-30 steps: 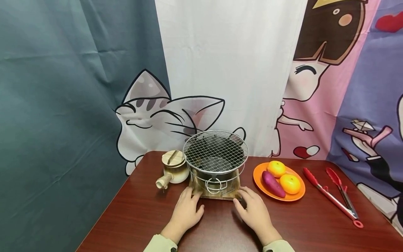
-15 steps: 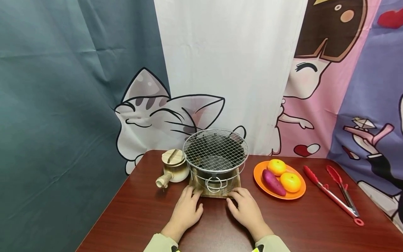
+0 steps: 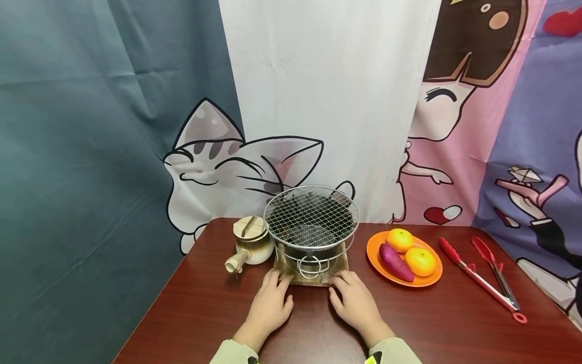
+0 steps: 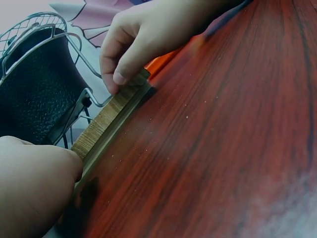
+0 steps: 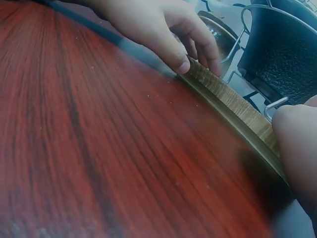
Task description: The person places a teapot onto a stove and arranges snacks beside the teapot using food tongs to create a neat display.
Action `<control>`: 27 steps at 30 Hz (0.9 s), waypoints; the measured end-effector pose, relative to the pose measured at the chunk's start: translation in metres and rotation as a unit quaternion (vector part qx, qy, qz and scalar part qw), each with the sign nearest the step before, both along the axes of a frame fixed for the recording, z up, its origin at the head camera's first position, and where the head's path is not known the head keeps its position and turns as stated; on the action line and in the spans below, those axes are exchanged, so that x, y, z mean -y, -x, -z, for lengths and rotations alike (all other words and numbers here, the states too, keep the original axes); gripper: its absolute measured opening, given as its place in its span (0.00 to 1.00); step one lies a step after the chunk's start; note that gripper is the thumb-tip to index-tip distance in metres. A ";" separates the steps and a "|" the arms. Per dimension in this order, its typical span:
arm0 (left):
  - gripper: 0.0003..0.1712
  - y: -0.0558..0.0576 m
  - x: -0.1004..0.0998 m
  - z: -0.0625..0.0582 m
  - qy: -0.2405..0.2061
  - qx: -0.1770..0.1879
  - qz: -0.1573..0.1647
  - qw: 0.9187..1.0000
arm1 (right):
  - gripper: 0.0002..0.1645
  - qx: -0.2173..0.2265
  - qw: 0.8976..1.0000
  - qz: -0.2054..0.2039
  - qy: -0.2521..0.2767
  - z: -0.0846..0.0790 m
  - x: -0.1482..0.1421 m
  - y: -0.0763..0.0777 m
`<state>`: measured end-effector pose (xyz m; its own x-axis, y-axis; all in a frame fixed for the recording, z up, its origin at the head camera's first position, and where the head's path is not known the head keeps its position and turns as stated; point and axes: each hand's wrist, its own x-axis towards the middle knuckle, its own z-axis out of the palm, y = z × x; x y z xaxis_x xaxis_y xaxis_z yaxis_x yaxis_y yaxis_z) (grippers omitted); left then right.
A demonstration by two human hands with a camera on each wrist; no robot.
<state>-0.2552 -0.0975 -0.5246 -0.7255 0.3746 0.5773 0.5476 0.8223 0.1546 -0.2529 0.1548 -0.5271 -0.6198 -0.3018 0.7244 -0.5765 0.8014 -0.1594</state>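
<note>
A black round grill (image 3: 313, 222) with a silver wire mesh on top stands on a square wooden board (image 3: 297, 277). My left hand (image 3: 269, 306) rests at the left of the board's front edge, fingertips on the wood and thumb spread apart. Toward the front right corner, my right hand (image 3: 354, 303) touches the same edge with its fingertips. The left wrist view shows the right hand (image 4: 143, 44) over the board's far end. In the right wrist view, the left hand's thumb (image 5: 173, 54) lies along the board's edge (image 5: 233, 104).
A small side-handled pot (image 3: 252, 247) with a wooden lid sits left of the grill. On the right, an orange plate (image 3: 377, 270) bears a purple sweet potato (image 3: 395, 263) and two oranges (image 3: 420, 261). Red-tipped tongs (image 3: 488, 288) lie further right. A printed curtain (image 3: 336, 101) hangs behind.
My right hand has slid left along the board's front edge, from its right corner toward the middle, then stayed. The left hand, grill and board have barely moved.
</note>
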 end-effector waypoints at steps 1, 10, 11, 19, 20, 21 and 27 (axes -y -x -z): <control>0.28 0.000 0.000 0.000 -0.001 -0.002 0.000 1.000 | 0.07 -0.002 1.000 -0.002 -0.004 0.001 0.000 0.000; 0.29 -0.004 0.001 -0.003 0.005 0.012 0.000 1.000 | 0.10 -0.001 1.000 0.007 -0.018 0.002 0.002 -0.001; 0.29 -0.005 0.001 -0.002 0.005 0.013 0.001 1.000 | 0.10 0.000 1.000 0.008 -0.019 0.001 0.003 -0.002; 0.30 -0.004 0.003 0.000 0.007 0.004 0.006 1.000 | 0.10 0.010 0.999 0.027 -0.019 0.002 0.003 -0.005; 0.31 -0.004 0.003 0.000 0.008 0.007 0.006 1.000 | 0.10 0.011 0.999 0.030 -0.019 0.001 0.003 -0.005; 0.31 -0.004 0.003 0.000 0.009 0.012 0.006 1.000 | 0.11 0.012 0.999 0.031 -0.019 0.001 0.003 -0.006; 0.32 -0.003 0.004 0.001 0.007 0.019 0.007 1.000 | 0.13 0.018 0.999 0.036 -0.023 0.000 0.003 -0.007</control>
